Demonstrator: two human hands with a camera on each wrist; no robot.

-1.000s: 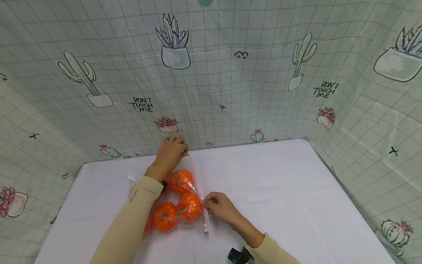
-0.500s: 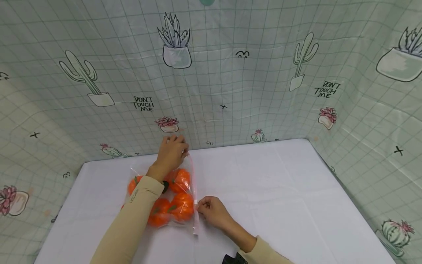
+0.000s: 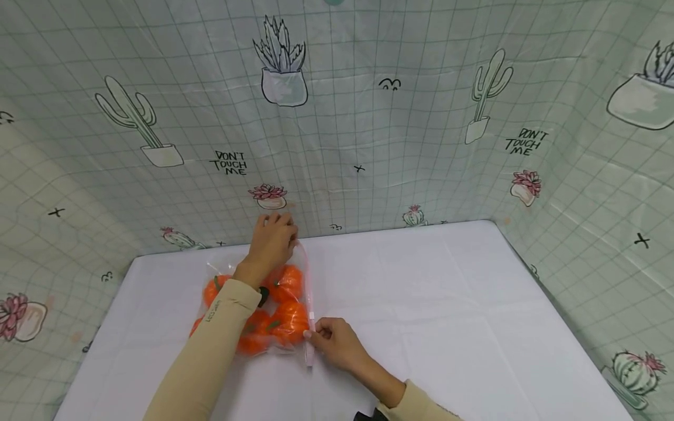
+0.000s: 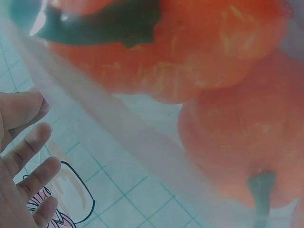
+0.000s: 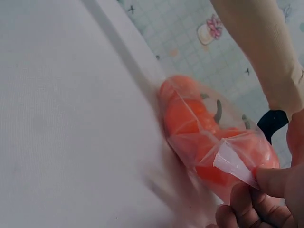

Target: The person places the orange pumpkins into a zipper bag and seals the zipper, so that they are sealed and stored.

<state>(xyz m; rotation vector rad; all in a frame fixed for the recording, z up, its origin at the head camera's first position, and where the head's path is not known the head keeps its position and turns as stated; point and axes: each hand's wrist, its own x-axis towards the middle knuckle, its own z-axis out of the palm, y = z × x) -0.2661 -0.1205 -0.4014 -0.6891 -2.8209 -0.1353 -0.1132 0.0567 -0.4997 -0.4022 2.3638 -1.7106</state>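
A clear zip bag point(image 3: 309, 280) with a pink strip along its right edge lies on the table. Inside it are several orange toy pumpkins point(image 3: 291, 323) with green stems. My left hand point(image 3: 272, 240) pinches the bag's far corner between thumb and index finger; the other fingers are spread in the left wrist view. At the nearer end of the strip, my right hand point(image 3: 337, 342) pinches the bag's edge with thumb and fingers, just below a small white slider point(image 3: 311, 316). The right wrist view shows a pale flap point(image 5: 232, 164) of the strip at my right thumb. My left forearm hides part of the bag.
The white-covered table point(image 3: 421, 304) extends to the right of the bag. A grid-patterned cloth point(image 3: 337, 128) with printed cacti hangs behind the table and along both sides. A dark wrist-worn device point(image 3: 371, 415) is partly visible at the bottom edge.
My right hand has moved left with the strip's nearer end, and the nearer pumpkins have shifted left. My left hand keeps its hold on the far corner, almost still.
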